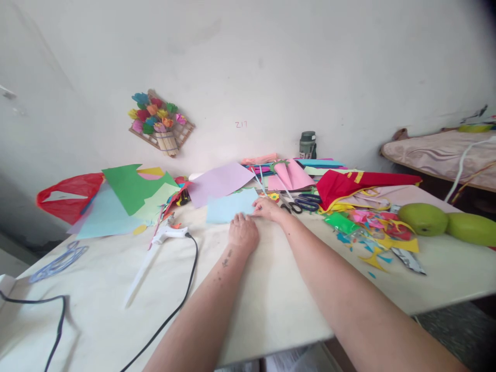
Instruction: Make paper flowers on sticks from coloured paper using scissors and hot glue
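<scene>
A light blue sheet of paper [228, 205] lies on the cream-covered table [271, 289], in front of a lilac sheet [220, 182]. My left hand [243, 232] rests at the near edge of the blue sheet, its fingers bent and close together on the paper. At the sheet's right near corner, my right hand [266, 209] has thumb and fingers pinched on the paper's edge. Just right of my right hand lie scissors with black handles [291, 207] and another pair with dark blue handles [309, 202].
A white glue gun [170, 234] with a black cord lies left of my arms. Green paper [129, 188] is at the back left. Paper scraps [374, 225] and green fruits [422, 219] sit right. A bottle [307, 145] stands at the back.
</scene>
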`<state>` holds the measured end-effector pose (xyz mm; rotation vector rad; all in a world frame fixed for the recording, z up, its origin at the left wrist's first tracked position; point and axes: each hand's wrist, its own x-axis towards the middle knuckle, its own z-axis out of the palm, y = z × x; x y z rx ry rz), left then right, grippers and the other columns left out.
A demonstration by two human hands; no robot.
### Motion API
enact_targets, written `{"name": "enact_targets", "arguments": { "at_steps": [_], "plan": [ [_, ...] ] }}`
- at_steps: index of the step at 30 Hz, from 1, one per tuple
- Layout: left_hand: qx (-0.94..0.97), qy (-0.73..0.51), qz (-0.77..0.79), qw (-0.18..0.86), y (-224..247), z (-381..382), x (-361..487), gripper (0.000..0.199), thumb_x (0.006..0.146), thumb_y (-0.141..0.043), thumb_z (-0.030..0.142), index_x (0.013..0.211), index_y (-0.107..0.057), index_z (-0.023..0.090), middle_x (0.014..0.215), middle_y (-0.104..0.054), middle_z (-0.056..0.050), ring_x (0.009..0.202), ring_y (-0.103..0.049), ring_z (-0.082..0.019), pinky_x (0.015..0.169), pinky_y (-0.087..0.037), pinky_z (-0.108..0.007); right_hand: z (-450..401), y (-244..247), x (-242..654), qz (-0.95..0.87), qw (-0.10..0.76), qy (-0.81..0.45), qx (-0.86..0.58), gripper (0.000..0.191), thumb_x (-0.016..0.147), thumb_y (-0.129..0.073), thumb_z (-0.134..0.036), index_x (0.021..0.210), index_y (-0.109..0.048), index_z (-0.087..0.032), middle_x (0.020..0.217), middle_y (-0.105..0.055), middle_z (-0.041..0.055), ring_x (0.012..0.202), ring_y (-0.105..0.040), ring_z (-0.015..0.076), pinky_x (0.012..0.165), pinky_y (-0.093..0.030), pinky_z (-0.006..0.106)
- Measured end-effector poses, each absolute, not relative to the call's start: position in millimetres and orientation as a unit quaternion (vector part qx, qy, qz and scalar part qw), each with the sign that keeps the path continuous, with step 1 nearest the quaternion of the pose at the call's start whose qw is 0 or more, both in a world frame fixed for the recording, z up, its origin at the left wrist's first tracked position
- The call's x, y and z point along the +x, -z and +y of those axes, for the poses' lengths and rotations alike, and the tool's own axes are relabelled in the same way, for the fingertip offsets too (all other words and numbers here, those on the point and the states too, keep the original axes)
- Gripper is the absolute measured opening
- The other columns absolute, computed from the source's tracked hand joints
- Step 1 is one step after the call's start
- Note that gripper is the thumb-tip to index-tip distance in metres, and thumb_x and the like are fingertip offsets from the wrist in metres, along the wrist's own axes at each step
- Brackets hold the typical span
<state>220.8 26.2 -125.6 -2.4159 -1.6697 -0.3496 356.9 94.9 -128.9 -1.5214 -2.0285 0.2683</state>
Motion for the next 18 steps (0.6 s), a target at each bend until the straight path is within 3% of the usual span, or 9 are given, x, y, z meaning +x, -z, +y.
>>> {"name": "enact_targets", "arguments": {
  "at_steps": [13, 18],
  "plan": [
    [-0.814, 0.098, -0.566, 0.083, 123, 25, 221, 0.04, 0.086, -0.024, 0.027, 0.112, -0.048, 0.01, 0.111, -0.049, -0.016, 0.107, -0.041, -0.023, 0.089, -0.031, -0.036, 89, 120, 361, -0.752, 0.255, -0.077, -0.603, 0.013, 0.061, -0.067, -0.028, 0.054, -0.062, -0.019, 0.094, -0.064, 0.0006, 0.088, -0.054, 0.0173, 0.078, -0.039, 0.026],
    [-0.823, 0.1, -0.553, 0.086, 121, 23, 220, 0.042, 0.087, -0.022, 0.032, 0.122, -0.04, 0.018, 0.108, -0.049, -0.013, 0.104, -0.043, -0.023, 0.086, -0.032, -0.037, 84, 114, 359, -0.751, 0.219, -0.06, -0.62, 0.01, 0.064, -0.064, -0.029, 0.058, -0.065, -0.021, 0.099, -0.063, -0.0002, 0.095, -0.051, 0.0202, 0.078, -0.037, 0.028]
  ]
}}
